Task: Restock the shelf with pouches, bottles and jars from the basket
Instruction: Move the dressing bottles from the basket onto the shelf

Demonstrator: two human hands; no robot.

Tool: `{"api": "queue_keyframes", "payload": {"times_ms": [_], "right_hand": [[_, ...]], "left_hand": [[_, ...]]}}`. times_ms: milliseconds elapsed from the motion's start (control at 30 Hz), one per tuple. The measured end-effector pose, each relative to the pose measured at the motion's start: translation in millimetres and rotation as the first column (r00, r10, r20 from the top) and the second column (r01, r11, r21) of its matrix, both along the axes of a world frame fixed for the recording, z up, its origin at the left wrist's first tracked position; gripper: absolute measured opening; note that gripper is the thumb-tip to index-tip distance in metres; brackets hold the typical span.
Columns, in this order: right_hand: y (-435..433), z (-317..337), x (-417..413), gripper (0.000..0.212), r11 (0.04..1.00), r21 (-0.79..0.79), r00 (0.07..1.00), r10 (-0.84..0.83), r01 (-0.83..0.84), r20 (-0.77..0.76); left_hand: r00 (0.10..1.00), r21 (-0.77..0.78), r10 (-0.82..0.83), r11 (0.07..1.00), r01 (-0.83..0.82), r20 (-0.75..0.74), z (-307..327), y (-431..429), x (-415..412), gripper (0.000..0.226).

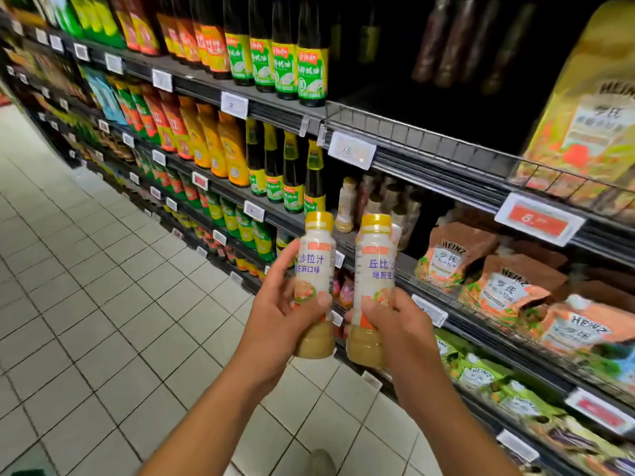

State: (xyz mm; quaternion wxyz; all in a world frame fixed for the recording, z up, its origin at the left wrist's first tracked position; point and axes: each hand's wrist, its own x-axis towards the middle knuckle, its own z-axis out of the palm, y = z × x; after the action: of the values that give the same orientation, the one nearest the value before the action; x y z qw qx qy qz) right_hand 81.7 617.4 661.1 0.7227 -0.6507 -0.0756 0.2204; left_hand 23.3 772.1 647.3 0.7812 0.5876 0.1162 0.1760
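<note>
I hold two small salad-dressing bottles upright, side by side, in front of the shelf [429, 300]. Each has a yellow cap, a white label with blue writing and beige sauce at the bottom. My left hand [281, 310] grips the left bottle [315, 269] around its lower half. My right hand [395, 324] grips the right bottle [374, 269] the same way. Similar dressing bottles [347, 204] stand on the shelf just behind them. The basket is out of sight.
Heinz pouches [508, 286] lie on the shelf to the right behind a wire rail. Dark oil bottles [292, 173] and orange pouches [206, 135] fill the shelves to the left. The upper shelf section [429, 63] is dark with few bottles. Tiled floor [103, 304] runs along the aisle.
</note>
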Motion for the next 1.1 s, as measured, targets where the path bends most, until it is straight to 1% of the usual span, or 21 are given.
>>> {"api": "queue_keyframes", "payload": {"times_ms": [100, 233, 367, 500, 600, 667, 767, 867, 1000, 1100], "right_hand": [[4.9, 9.6, 19.2, 0.022, 1.000, -0.002, 0.999, -0.026, 0.027, 0.041], [11.4, 25.1, 43.5, 0.018, 0.999, 0.011, 0.993, -0.053, 0.052, 0.109], [21.9, 37.2, 66.1, 0.020, 0.997, 0.041, 0.984, -0.072, 0.066, 0.166], [41.3, 49.4, 86.5, 0.031, 0.991, 0.058, 0.970, -0.128, 0.118, 0.206], [60.3, 58.1, 104.2, 0.045, 0.981, 0.067, 0.951, -0.191, 0.180, 0.242], [74.8, 64.3, 117.4, 0.050, 0.972, 0.090, 0.941, -0.233, 0.217, 0.246], [97.6, 77.2, 138.3, 0.049, 0.953, 0.141, 0.917, -0.297, 0.268, 0.265], [117.8, 91.6, 157.2, 0.048, 0.937, 0.158, 0.890, -0.345, 0.310, 0.299], [134.1, 109.9, 174.8, 0.049, 0.907, 0.160, 0.830, -0.421, 0.390, 0.366], [141.0, 119.0, 185.7, 0.049, 0.885, 0.134, 0.779, -0.457, 0.445, 0.428]], "left_hand": [[0.999, 0.003, -0.027, 1.000, 0.027, 0.025, 9.3, 4.3, 25.5, 0.074], [0.996, 0.004, -0.066, 0.998, 0.066, 0.065, 23.4, 15.1, 57.3, 0.078], [0.989, -0.024, -0.120, 0.992, 0.123, 0.089, 32.8, 31.1, 88.3, 0.067], [0.977, 0.009, -0.169, 0.985, 0.170, 0.133, 42.4, 53.2, 120.3, 0.064], [0.964, 0.056, -0.203, 0.979, 0.196, 0.173, 52.8, 74.6, 149.8, 0.069], [0.952, 0.081, -0.233, 0.972, 0.221, 0.197, 61.5, 90.2, 171.1, 0.073], [0.932, 0.109, -0.293, 0.955, 0.275, 0.213, 78.8, 111.6, 201.6, 0.074], [0.906, 0.129, -0.358, 0.933, 0.337, 0.226, 93.6, 131.6, 231.2, 0.066], [0.858, 0.155, -0.449, 0.893, 0.423, 0.250, 111.1, 152.6, 261.7, 0.069], [0.827, 0.166, -0.491, 0.871, 0.463, 0.273, 122.2, 162.7, 280.3, 0.076]]}}
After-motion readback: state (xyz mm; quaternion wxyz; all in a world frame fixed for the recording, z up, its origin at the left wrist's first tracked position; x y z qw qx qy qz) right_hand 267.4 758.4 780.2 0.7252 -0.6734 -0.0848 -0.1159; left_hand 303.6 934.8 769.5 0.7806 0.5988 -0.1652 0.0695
